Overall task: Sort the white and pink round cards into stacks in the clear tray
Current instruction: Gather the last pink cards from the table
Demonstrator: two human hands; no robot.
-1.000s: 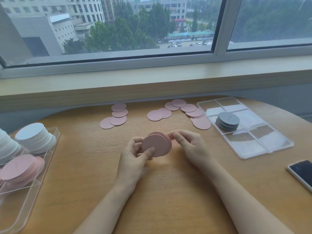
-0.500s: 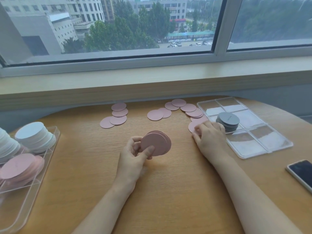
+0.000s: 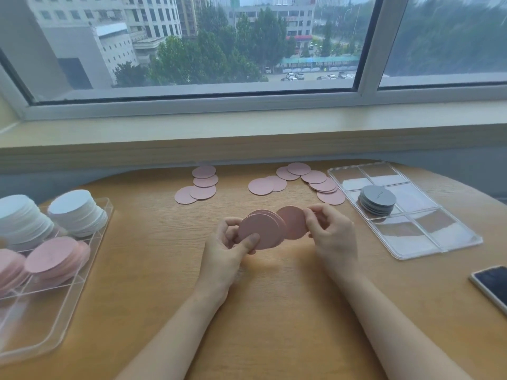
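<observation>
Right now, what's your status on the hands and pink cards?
Left hand grips pink stack. Right hand pinches single pink card beside it. Loose pink cards remain on table. Nothing blocking.

A rounded wooden surface (image 3: 260,311) stands just below a pale window sill (image 3: 247,133). Above the sill, a white-framed window (image 3: 370,45) shows grey daylight, buildings and trees.

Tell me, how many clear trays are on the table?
2. One clear tray sits at the table's left edge, holding white and pink card stacks and partly cut off by the frame. The other tray lies at the right, holding a grey stack.
</observation>
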